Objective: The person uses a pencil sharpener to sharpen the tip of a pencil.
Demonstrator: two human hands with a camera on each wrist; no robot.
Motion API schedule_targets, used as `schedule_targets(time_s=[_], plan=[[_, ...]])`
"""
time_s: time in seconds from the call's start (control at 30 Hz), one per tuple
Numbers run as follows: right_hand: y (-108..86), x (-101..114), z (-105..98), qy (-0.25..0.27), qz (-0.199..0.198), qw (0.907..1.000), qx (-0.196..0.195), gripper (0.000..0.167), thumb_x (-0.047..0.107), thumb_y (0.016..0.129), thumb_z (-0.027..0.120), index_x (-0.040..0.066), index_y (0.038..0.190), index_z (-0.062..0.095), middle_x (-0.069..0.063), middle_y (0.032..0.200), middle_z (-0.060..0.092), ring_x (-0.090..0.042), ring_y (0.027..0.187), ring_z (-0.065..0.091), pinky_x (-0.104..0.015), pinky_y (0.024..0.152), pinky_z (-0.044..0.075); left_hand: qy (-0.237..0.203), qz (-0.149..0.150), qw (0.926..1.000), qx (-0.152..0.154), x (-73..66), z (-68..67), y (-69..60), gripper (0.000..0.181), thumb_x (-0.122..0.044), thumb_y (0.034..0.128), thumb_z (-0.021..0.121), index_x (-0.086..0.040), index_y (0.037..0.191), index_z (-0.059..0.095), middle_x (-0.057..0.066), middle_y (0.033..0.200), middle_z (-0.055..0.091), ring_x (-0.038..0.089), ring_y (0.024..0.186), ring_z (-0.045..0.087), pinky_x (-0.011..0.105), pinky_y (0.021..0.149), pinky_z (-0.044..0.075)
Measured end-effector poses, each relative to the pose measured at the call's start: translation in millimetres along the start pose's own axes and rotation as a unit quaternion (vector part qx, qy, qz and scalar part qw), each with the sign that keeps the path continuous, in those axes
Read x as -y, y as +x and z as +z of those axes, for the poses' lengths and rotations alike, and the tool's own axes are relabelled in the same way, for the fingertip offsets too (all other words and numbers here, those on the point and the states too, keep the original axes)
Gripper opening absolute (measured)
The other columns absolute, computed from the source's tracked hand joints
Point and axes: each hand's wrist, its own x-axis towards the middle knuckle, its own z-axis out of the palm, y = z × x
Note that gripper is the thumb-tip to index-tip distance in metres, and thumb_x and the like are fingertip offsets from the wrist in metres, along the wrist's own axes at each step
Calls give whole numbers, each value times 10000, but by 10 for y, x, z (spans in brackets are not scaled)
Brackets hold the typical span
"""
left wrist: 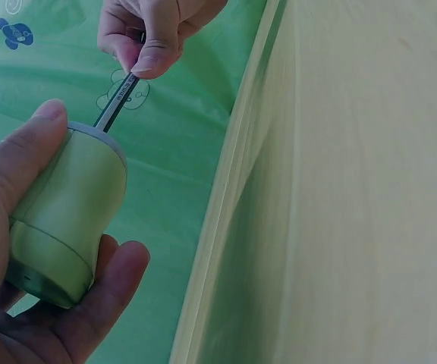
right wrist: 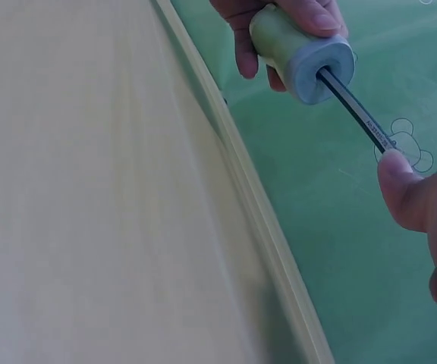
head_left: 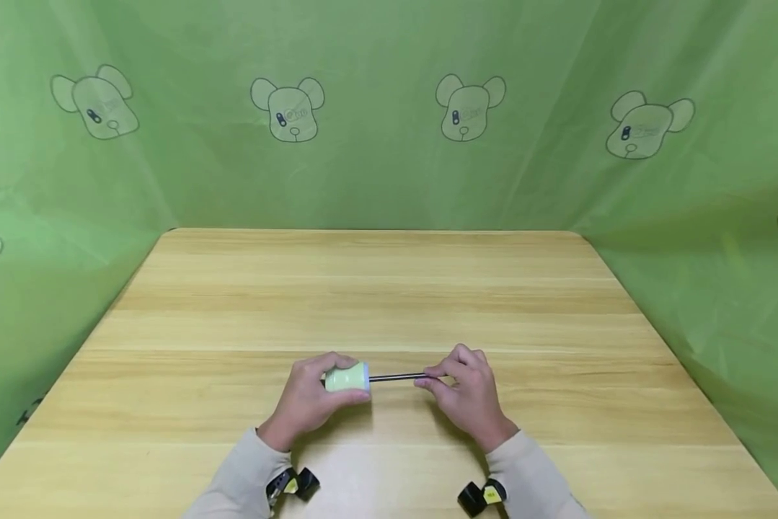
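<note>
A light green pencil sharpener point(head_left: 346, 378) with a pale blue end face is gripped in my left hand point(head_left: 311, 393), thumb along one side and fingers round the other. A dark pencil point(head_left: 396, 377) with pale lettering runs into the hole in that blue face, clearest in the right wrist view. My right hand point(head_left: 468, 389) pinches the pencil's far end between thumb and fingers. In the left wrist view the sharpener point(left wrist: 74, 205) is tilted, with the pencil point(left wrist: 117, 102) leading up to the right hand point(left wrist: 158, 34). The pencil's inner tip is hidden.
Both hands are above a wooden table point(head_left: 376, 303) near its front side. Green cloth point(head_left: 376, 187) printed with bear heads hangs behind and at both sides. A small black wrist camera point(head_left: 307, 484) is on the left wrist, another camera point(head_left: 471, 499) on the right.
</note>
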Motion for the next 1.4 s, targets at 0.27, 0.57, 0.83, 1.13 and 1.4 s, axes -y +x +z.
schedule_targets(time_s=[0.27,0.57,0.83,1.13,1.4], plan=[[-10,17,-46,-220,395,9972,603,264,166,552,929,136,692,707,113,639,510,17,551,360,-152,502,309,254,706,9971,-149,52,14,-1,438,-185,608,909,-11,958,711,117,991,721,189,790,664,235,580,515],[6,70,-86,-485,1442,9722,1778,179,221,750,831,203,664,675,162,621,419,-3,549,341,-199,460,315,321,1094,9934,-103,53,18,22,448,-194,611,902,-2,968,711,127,1002,718,260,869,687,247,639,546],[-15,35,1,-648,971,9871,1092,197,198,695,873,98,809,747,59,748,578,-75,600,463,-282,597,402,432,758,9959,-230,37,21,14,454,-204,612,904,-9,975,713,118,984,720,194,765,662,225,575,516],[-31,45,15,-162,330,9993,105,337,108,543,923,114,701,625,49,729,568,-135,613,465,-182,590,339,-17,-82,9999,-137,-6,10,-8,433,-198,633,905,-42,992,721,105,943,719,86,641,560,247,499,491],[-22,53,40,-152,94,9998,122,313,120,572,916,128,723,642,60,698,569,-128,580,497,-173,553,389,61,538,9982,-266,40,-24,9,424,-161,616,908,-15,967,721,133,964,721,143,684,611,227,523,486]])
